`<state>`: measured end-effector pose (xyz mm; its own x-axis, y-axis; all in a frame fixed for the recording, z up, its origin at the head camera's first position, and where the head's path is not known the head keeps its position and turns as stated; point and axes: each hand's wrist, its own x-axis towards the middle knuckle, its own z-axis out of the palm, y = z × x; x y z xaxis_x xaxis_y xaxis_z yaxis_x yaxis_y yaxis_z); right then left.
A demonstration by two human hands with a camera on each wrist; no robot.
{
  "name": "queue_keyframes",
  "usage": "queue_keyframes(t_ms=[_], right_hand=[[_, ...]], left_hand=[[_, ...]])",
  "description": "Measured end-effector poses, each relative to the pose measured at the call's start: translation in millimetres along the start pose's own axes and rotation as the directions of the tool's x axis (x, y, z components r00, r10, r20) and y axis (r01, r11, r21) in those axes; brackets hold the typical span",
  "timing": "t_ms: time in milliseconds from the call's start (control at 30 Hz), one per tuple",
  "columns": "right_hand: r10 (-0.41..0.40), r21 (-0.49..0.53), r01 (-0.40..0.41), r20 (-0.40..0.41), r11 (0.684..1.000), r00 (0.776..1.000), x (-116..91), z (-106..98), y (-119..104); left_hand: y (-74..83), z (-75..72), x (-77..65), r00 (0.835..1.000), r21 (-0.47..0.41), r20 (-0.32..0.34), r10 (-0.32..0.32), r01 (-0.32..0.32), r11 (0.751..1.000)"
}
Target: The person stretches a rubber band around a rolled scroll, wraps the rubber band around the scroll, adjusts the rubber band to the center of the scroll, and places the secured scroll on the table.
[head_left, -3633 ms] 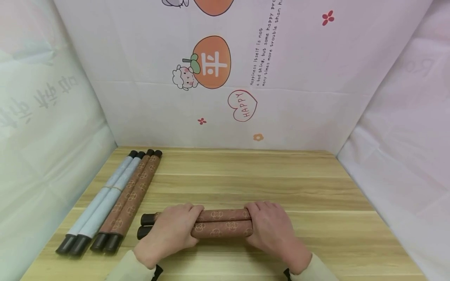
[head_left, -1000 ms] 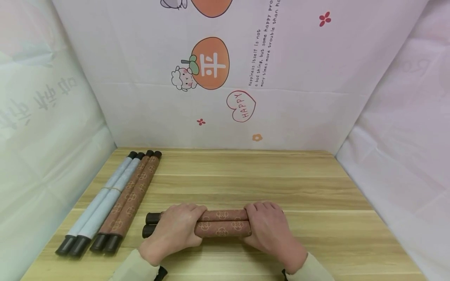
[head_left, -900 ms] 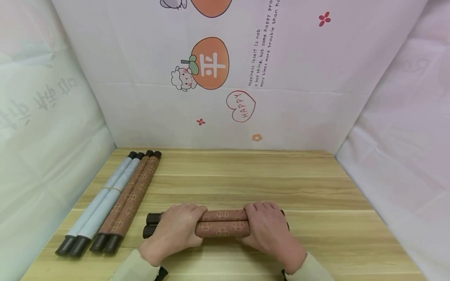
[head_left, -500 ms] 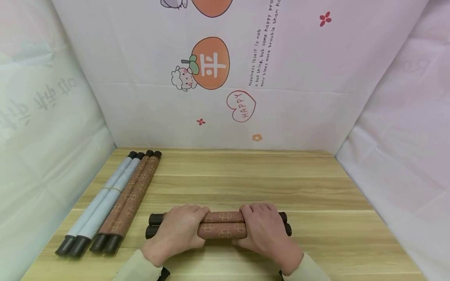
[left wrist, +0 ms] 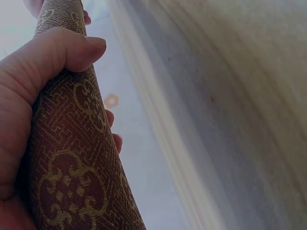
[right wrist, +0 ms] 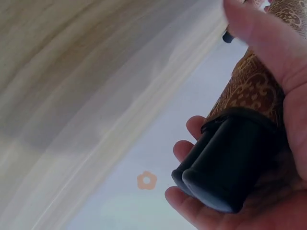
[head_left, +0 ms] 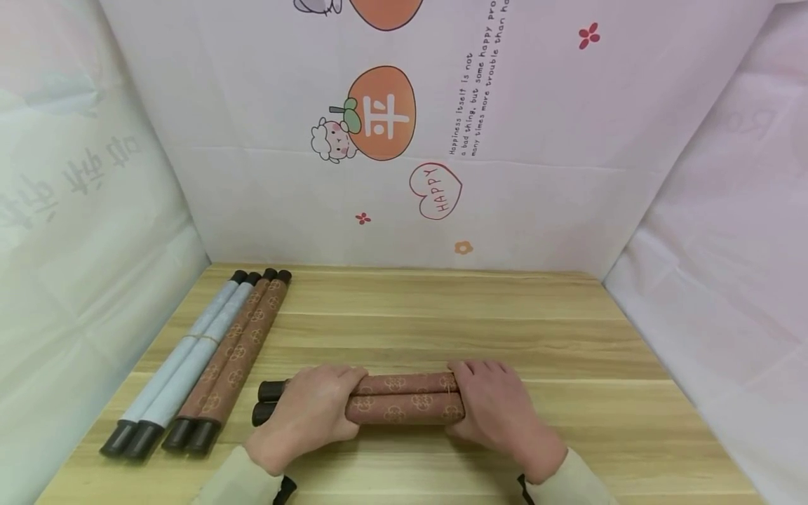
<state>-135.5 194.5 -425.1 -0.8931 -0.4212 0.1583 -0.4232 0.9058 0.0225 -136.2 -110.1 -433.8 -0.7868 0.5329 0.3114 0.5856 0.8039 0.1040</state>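
Observation:
A brown scroll [head_left: 404, 408] with gold flower motifs, rolled up as two side-by-side rolls, lies crosswise before me. My left hand [head_left: 315, 405] grips it near its left end, where black end knobs [head_left: 268, 401] stick out past the hand. In the left wrist view the thumb lies over the patterned cloth [left wrist: 72, 143] and fingertips show on its far side. My right hand [head_left: 499, 414] grips the other end, its fingers wrapped around the back. The right wrist view shows black knobs [right wrist: 230, 163] over the palm. A thin tie [head_left: 449, 386] shows beside the right hand.
At the left of the wooden table [head_left: 568, 337] a light blue scroll [head_left: 183, 358], tied with a string, lies next to another brown scroll [head_left: 236, 351]. White printed cloth [head_left: 536, 175] walls in the back and both sides.
Over the last half second my hands have moved apart, the right one going right along the scroll. It now covers the right knobs in the head view, and the tie has come into sight.

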Motion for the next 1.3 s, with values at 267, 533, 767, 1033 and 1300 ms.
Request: queue_keyframes(t_ms=[267,533,767,1033,1300], right_hand=[[0.012,-0.041,-0.012,-0.008,0.999,1.0,3.7,3.0,1.0],[-0.008,-0.056,0.008,-0.009,0.998,1.0,5.2,5.8,-4.7],[-0.021,-0.049,0.018,-0.071,0.999,0.997,5.8,8.7,-8.3],[-0.032,-0.054,0.027,-0.091,0.998,0.995,4.8,10.0,-9.7],[-0.032,-0.048,0.028,-0.078,0.998,0.996,5.3,9.2,-15.7]], left_hand=[[-0.9,0.6,2.0,1.0,-0.006,-0.016,0.005,-0.005,1.0],[2.0,1.7,4.1,1.0,0.01,-0.024,0.014,-0.014,1.0],[3.7,2.6,4.8,0.999,0.011,-0.033,0.02,-0.019,1.0],[4.4,1.9,4.7,0.999,0.025,-0.029,0.018,-0.017,1.0],[9.5,1.9,6.2,0.998,0.02,-0.052,0.042,-0.041,0.999]])
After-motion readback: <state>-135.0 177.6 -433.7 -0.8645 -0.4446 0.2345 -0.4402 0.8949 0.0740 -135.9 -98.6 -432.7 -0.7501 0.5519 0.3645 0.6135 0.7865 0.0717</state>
